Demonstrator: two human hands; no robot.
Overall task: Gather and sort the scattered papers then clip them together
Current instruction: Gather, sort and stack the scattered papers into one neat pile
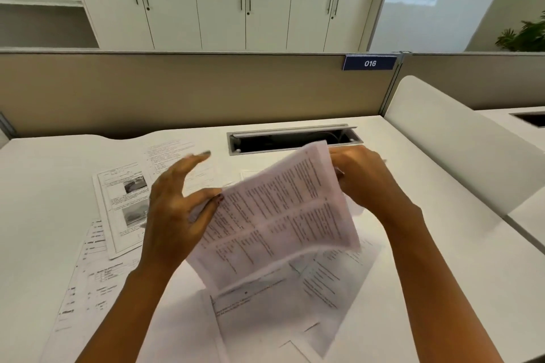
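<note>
Head view: both hands up over a white desk [413, 156], lifted printed sheets [280, 215] between them. Right hand [362, 177] closed on the far top edge of the sheets, fingertips hidden behind the paper, so exact pinch can't be told. Left hand [174, 209] at the left edge: thumb pressed on the paper margin, other fingers [194, 160] spread wide and off the paper, so only a loose hold.

Handling, judged: thin office paper, light, floppy, bows and sags between the two holds, sheets likely slide on each other. Best taken by opposite edges, then squared by tapping on the desk.

More loose papers flat on the desk: a photo page [126, 209] just left of the left fingers, a form-like sheet [88, 283] under the left wrist, text pages [309, 303] below the lifted sheets, another printed page [168, 156] beyond the left fingertips. All still ungathered, motion blur throughout.

Open cable tray [292, 138] just past the right fingers; a sheet could slip in. No clip visible. Divider panel [206, 88] with number tag 016 [369, 63] behind, not in the way.
</note>
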